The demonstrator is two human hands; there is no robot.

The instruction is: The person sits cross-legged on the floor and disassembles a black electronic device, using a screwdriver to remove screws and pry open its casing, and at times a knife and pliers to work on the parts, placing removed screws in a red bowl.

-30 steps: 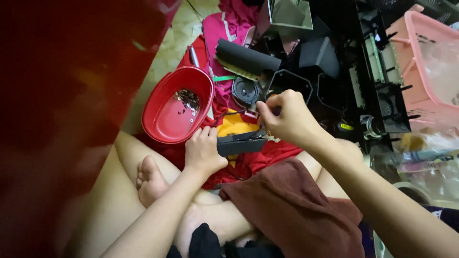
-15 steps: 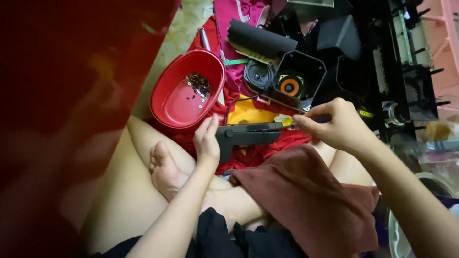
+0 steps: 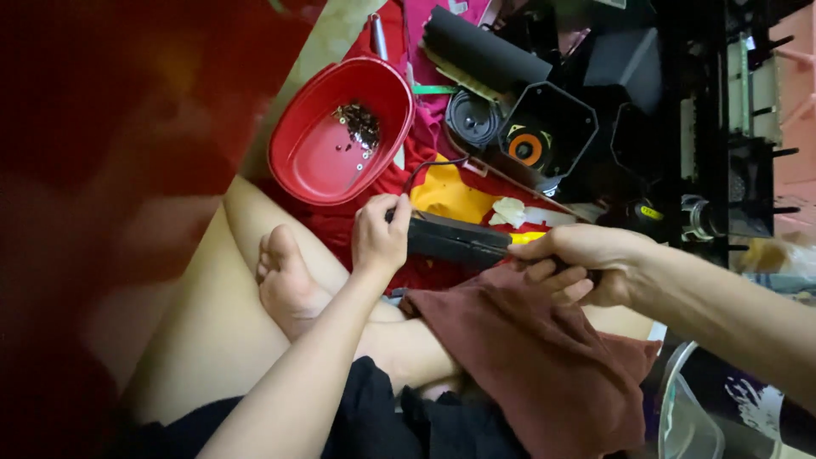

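I sit cross-legged on the floor. My left hand (image 3: 380, 240) grips the left end of a long black plastic bar (image 3: 450, 240) that lies across my lap. At the bar's right end, my right hand (image 3: 585, 265) is closed around a screwdriver (image 3: 527, 238); only a bit of its yellow handle shows, and the tip is hidden. A dark red-brown cloth (image 3: 544, 357) lies over my right leg, just under that hand.
A red oval bowl (image 3: 310, 161) holding several small screws (image 3: 361, 124) stands on the floor, left of the bar. Beyond it are two speaker cones (image 3: 527, 146), a black cylinder (image 3: 484, 53), a black frame (image 3: 705, 110) and a pink crate (image 3: 795, 93). A clear container (image 3: 680, 416) sits at bottom right.
My right hand has come down from above the bar to its right end, still holding the screwdriver. The left hand stays on the bar. The view has moved closer.
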